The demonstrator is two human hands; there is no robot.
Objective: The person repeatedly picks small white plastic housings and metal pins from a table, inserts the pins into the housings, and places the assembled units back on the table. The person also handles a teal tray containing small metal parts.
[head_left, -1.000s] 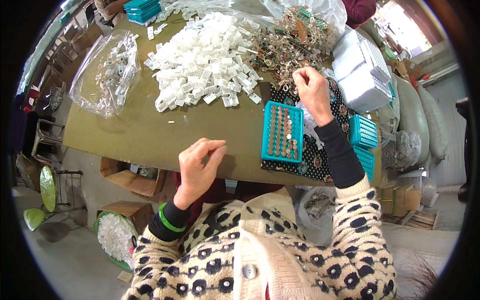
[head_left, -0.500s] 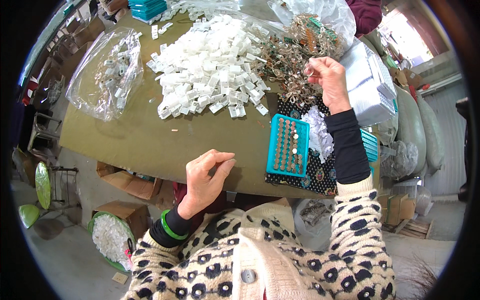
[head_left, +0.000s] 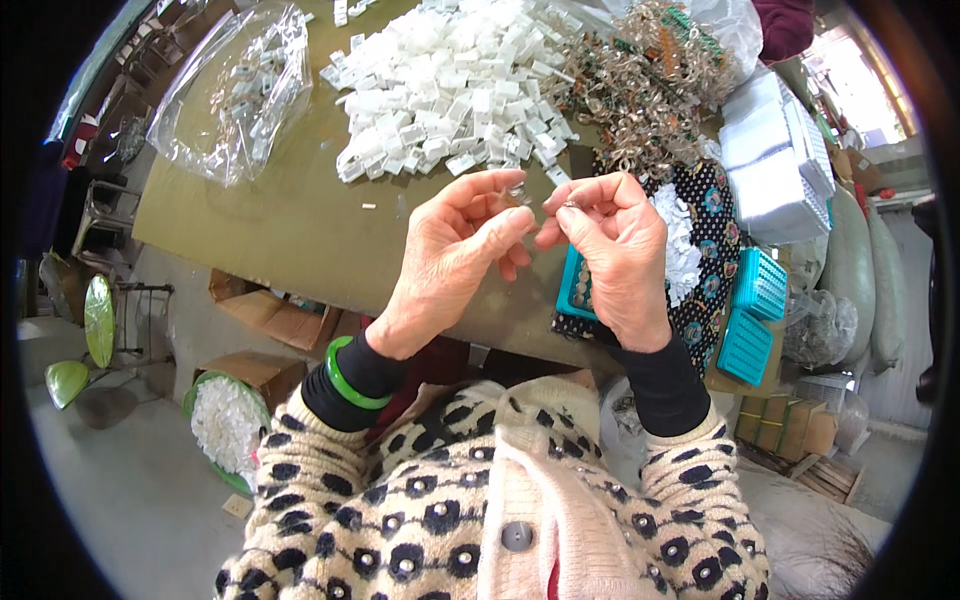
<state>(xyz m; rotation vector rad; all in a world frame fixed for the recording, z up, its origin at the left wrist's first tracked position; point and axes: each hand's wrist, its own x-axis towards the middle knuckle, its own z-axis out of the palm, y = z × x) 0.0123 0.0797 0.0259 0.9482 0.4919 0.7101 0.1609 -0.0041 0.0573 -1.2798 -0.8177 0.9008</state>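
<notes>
Silvery, thin, small pieces (head_left: 518, 195), at one o'clock in view, were pinched by the left hand (head_left: 455, 245) and right hand (head_left: 622, 245), likely for precision; a half-hidden teal plastic tray (head_left: 566, 288) lay at three o'clock.

"What sort of place is this?"
"It looks like a small assembly workshop: white plastic parts (head_left: 455, 95) and tangled shiny pieces (head_left: 650, 95) lie heaped on the table (head_left: 240, 225)."
"And around it?"
"Stuffed sacks (head_left: 848, 260) right of the table, an open cardboard box (head_left: 275, 318) below its near edge."

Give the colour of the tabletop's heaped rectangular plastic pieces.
The heaped plastic pieces are white; best view: head.
</notes>
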